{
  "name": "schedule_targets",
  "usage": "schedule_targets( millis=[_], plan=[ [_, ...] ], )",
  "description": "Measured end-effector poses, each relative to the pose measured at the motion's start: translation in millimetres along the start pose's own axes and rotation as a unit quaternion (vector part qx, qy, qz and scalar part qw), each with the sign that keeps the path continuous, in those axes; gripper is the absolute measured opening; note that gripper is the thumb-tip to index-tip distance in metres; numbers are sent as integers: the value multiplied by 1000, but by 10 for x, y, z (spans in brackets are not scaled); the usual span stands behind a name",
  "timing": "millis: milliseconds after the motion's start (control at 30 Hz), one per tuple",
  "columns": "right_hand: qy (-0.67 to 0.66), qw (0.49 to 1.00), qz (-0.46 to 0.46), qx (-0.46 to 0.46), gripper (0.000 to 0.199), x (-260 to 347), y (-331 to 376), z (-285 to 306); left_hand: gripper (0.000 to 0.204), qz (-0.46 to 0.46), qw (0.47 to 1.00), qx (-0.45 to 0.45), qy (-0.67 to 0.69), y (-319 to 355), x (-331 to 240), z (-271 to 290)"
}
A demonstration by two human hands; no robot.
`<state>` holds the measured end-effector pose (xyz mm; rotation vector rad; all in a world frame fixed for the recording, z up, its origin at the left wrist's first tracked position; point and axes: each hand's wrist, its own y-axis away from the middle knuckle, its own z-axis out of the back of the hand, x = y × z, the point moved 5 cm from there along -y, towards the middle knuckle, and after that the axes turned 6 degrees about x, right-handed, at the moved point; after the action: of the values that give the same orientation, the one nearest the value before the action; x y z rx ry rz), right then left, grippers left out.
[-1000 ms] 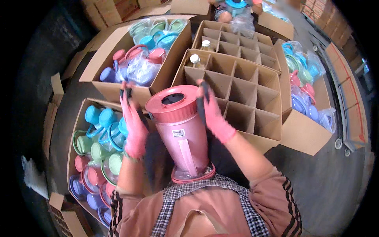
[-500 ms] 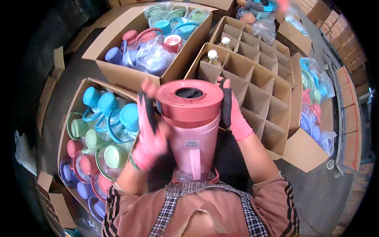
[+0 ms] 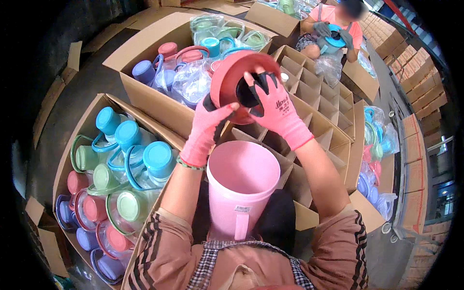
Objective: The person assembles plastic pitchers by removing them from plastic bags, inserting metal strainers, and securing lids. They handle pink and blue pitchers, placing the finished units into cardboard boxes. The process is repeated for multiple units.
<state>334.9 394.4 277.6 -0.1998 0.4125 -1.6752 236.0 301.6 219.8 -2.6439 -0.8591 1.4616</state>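
Note:
A coral-red lid (image 3: 224,79) with a dark round centre is held up, tilted, above a pink pitcher. My left hand (image 3: 205,128), in a pink and black glove, grips its lower left rim. At the lid's dark centre, the fingers of my right hand (image 3: 278,108) are bent, in a matching glove; the exact hold of those fingertips is partly hidden. Below both hands the uncovered pink pitcher (image 3: 227,208) stands between my knees, its handle and a small label facing me. Its inside shows as plain pink.
A carton (image 3: 140,113) of lidded, coloured jugs lies left, another carton (image 3: 130,87) of bagged jugs ahead. Divided cartons (image 3: 333,140) stand ahead right, one with a white-capped bottle (image 3: 284,77). Another person (image 3: 333,36) holds a blue lidded vessel at the far right.
The lid has come off the pitcher and is now raised and tilted in my hands. The pitcher's open top shows. My view has shifted, bringing more of the other person into it.

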Motion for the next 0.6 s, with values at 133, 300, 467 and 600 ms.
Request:
schedule_targets(
  millis=[133,300,467,600],
  plan=[
    [-72,960,-182,199,77,22,-10,-496,51,64,992,-45,-96,72,289,263],
    [-152,968,-172,105,84,-88,82,-1063,46,8,971,-111,-214,54,507,531],
    [-549,793,-227,-132,43,-913,-240,-1122,38,5,966,-245,-83,64,547,707],
    [-73,920,-383,29,57,-2001,40,-1746,36,25,969,-240,50,-13,712,621]
  ],
)
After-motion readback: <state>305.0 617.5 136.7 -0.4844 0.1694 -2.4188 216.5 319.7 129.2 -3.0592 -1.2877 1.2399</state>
